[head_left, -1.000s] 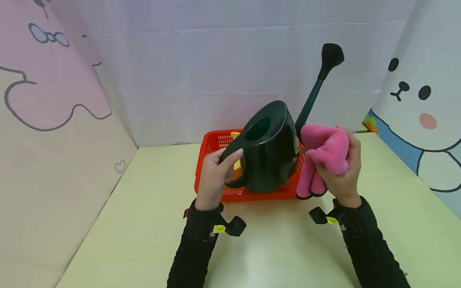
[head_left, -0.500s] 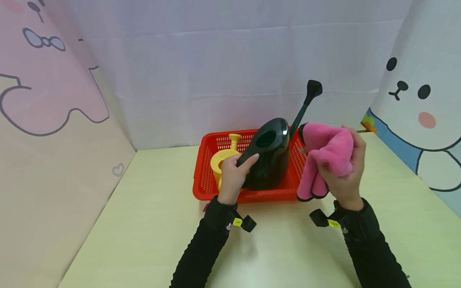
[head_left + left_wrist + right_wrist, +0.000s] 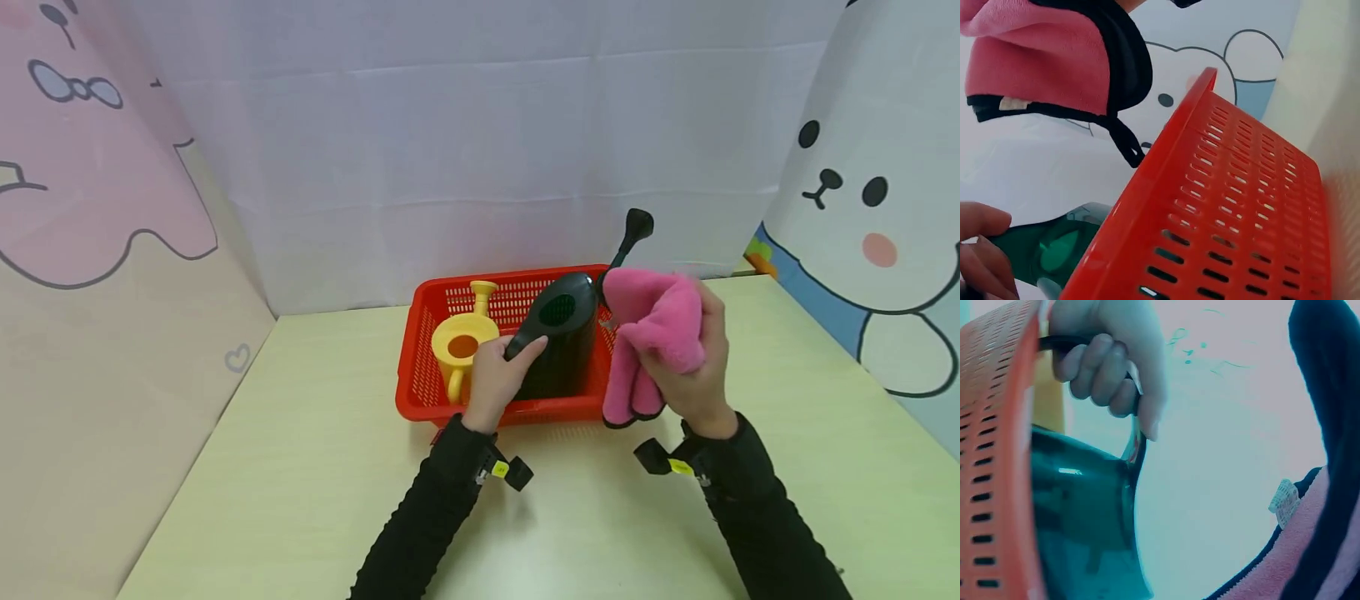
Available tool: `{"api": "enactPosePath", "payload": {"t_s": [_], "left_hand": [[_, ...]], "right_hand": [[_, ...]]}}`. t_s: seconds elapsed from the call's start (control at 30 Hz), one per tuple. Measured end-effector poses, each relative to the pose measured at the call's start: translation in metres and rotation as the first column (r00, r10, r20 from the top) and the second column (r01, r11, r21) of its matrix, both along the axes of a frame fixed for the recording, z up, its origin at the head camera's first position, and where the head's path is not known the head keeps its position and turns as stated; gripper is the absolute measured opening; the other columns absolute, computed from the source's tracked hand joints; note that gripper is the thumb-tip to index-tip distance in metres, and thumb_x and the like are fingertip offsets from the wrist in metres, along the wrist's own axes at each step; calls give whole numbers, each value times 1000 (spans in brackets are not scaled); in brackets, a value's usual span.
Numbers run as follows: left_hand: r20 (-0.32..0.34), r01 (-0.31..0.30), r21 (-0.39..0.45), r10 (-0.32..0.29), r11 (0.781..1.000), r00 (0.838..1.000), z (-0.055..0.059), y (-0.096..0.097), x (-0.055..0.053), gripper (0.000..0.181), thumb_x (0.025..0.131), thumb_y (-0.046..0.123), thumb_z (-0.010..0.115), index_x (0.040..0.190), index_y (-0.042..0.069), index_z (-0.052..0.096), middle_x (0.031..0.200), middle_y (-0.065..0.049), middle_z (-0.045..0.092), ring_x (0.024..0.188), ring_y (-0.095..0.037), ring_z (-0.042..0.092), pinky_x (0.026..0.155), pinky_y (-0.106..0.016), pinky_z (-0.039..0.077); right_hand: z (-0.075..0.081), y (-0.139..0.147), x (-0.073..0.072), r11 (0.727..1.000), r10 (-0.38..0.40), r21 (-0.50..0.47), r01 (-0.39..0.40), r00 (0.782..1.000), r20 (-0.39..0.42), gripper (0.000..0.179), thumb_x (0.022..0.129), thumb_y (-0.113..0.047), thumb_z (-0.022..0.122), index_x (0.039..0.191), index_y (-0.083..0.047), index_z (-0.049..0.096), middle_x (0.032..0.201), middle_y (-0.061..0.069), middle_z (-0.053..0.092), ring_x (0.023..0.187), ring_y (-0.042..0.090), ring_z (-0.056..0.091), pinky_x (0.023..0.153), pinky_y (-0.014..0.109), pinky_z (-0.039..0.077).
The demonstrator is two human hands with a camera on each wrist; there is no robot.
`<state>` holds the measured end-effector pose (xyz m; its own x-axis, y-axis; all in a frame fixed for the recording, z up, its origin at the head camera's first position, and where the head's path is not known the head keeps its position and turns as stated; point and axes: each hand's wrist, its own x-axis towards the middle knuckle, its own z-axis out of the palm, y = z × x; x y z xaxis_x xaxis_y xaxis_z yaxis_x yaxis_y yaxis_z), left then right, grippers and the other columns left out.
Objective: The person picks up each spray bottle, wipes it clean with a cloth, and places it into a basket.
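Observation:
My left hand [image 3: 498, 379] grips the handle of a dark green watering can [image 3: 573, 310], its fingers curled round the handle in the right wrist view. The can's body is down inside a red plastic basket [image 3: 427, 412], and its long spout points up to the right past the rim. A bunched pink cloth [image 3: 660, 321] with black edging is held in my right hand [image 3: 697, 375], just right of the can and in front of the basket's right end. A yellow watering can [image 3: 467, 342] stands in the basket's left half. Whether the green can touches the basket floor is hidden.
The basket stands on a pale table [image 3: 315, 467] close to a white cloth backdrop [image 3: 420, 167]. Printed panels with cartoon figures rise at the left and right sides of the table.
My left hand has lowered the green watering can into the basket beside the yellow one, moving down and slightly right. The right hand still holds the pink cloth at nearly the same place.

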<state>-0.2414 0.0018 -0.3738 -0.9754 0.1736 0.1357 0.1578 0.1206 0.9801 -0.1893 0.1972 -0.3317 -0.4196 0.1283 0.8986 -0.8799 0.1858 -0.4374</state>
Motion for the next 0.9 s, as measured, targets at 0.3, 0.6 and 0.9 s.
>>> {"api": "enactPosePath", "payload": {"t_s": [0.3, 0.6, 0.9], "left_hand": [[-153, 9, -461, -89, 887, 984, 8, -16, 5, 30, 90, 35, 56, 89, 5, 54, 71, -5, 48, 65, -17, 46, 56, -25, 33], [-201, -20, -535, -105, 845, 974, 27, -52, 8, 45, 85, 32, 63, 123, 8, 56, 118, -11, 58, 107, -26, 53, 89, -40, 48], [-220, -74, -431, -25, 899, 975, 43, -89, 14, 40, 84, 30, 65, 118, 11, 60, 115, -8, 59, 103, -25, 56, 83, -37, 50]], "right_hand": [[-27, -12, -3, 896, 116, 442, 44, 937, -329, 68, 80, -42, 66, 103, 17, 43, 109, 16, 57, 108, 15, 54, 96, 21, 42], [-67, -24, 25, 424, 195, 846, 325, 879, -435, 53, 80, -44, 65, 120, -13, 52, 110, 9, 62, 103, 22, 58, 85, 35, 47], [-102, -58, 42, 40, -105, 999, -27, 994, 31, 83, 76, -61, 58, 143, -25, 28, 147, 9, 31, 136, 33, 23, 104, 51, 33]]}}
